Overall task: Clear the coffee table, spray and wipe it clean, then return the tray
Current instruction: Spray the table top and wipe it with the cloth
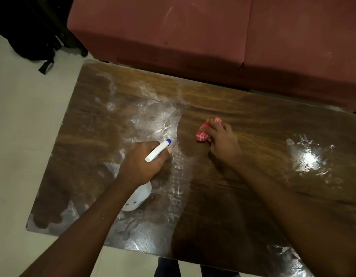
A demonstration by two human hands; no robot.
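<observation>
Two full grips: left grip [143,162] holds bottle [138,196], right grip [223,140] clutches cloth [202,134]. Wiping seems underway; next, sweep the wet desk [253,196] beside the bottle.

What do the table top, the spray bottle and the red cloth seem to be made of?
Table top: wood or wood-look laminate, glossy; grain lines and a bright glare show. Spray bottle: smooth white plastic, blue nozzle tip. Cloth: likely soft fabric, red with white stripes, bunched under the right hand.

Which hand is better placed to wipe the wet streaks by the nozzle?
Probably the right hand: it holds the red cloth on the table beside those streaks, while the left hand grips the spray bottle.
</observation>
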